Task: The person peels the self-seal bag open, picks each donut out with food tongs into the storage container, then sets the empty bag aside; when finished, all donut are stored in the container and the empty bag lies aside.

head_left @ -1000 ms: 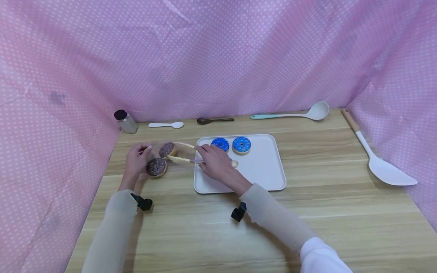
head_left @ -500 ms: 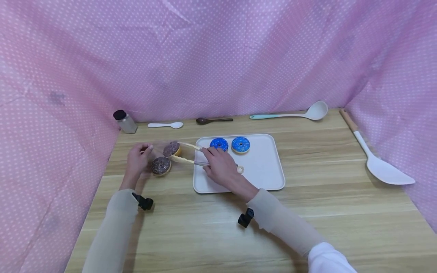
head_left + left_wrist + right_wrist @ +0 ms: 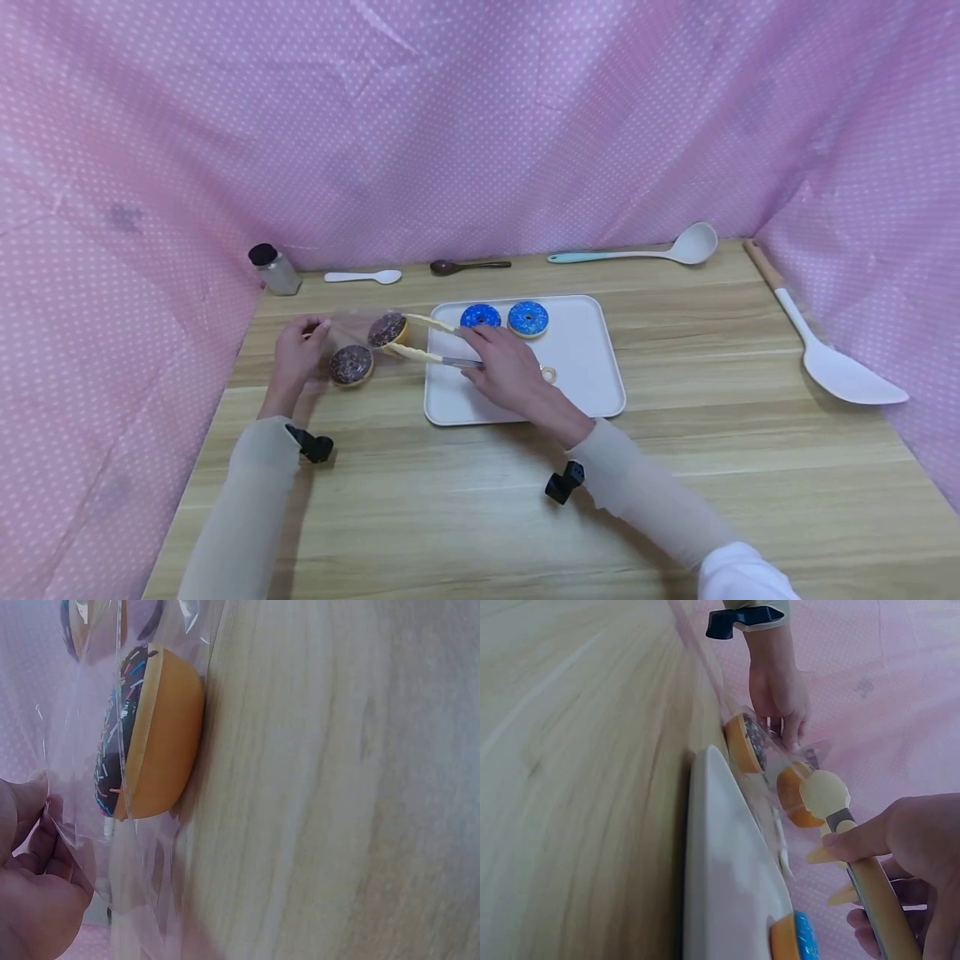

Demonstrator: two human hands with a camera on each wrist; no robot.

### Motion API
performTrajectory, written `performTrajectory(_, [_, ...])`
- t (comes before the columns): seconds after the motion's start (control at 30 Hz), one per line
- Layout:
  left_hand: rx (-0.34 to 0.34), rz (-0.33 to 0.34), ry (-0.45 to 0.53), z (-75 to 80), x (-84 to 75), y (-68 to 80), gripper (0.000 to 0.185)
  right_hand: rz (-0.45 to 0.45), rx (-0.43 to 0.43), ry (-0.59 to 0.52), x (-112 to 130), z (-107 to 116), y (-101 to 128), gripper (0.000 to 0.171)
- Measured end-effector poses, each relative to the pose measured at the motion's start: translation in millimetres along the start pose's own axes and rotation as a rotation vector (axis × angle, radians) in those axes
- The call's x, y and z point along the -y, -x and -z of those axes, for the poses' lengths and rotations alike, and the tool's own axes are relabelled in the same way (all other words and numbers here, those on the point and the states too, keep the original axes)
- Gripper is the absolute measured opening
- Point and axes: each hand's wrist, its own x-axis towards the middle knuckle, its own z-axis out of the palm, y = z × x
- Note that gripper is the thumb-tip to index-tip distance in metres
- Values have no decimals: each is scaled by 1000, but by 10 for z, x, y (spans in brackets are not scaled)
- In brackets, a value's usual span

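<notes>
My left hand (image 3: 302,347) pinches the edge of a clear plastic bag (image 3: 351,327) lying on the wooden table. One chocolate sprinkled donut (image 3: 351,364) lies inside the bag; in the left wrist view that donut (image 3: 154,739) shows behind the film. My right hand (image 3: 491,357) grips cream tongs (image 3: 423,337), whose tips clamp a second chocolate donut (image 3: 387,330) at the bag's mouth. In the right wrist view the tongs (image 3: 832,806) hold that donut (image 3: 795,796) just past the white tray (image 3: 724,877). Two blue donuts (image 3: 481,316) (image 3: 528,318) sit at the tray's (image 3: 585,367) far edge.
Along the back edge stand a dark-capped shaker (image 3: 273,268), a white spoon (image 3: 363,276), a dark spoon (image 3: 465,266) and a white ladle (image 3: 660,247). A white spatula (image 3: 832,358) lies at the right. Pink dotted cloth walls in the table on three sides.
My right hand and the tongs have drawn back to the right, carrying the clamped chocolate donut a little toward the tray. The left hand and the bag have stayed put.
</notes>
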Motion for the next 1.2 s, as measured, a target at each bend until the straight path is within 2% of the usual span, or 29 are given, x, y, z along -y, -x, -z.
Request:
performTrajectory(0.2, [13, 18, 17, -10, -12, -17, 41, 28, -44, -32, -135, 113, 120, 58])
performTrajectory(0.53, [3, 24, 36, 8, -2, -15, 40, 2, -43, -122, -478, 255, 393, 63])
performTrajectory(0.8, [5, 47, 34, 32, 38, -14, 40, -45, -21, -193, -717, 349, 643, 62])
performTrajectory(1.2, [17, 62, 32, 48, 37, -12, 42, -64, 51, -170, -910, 372, 875, 57])
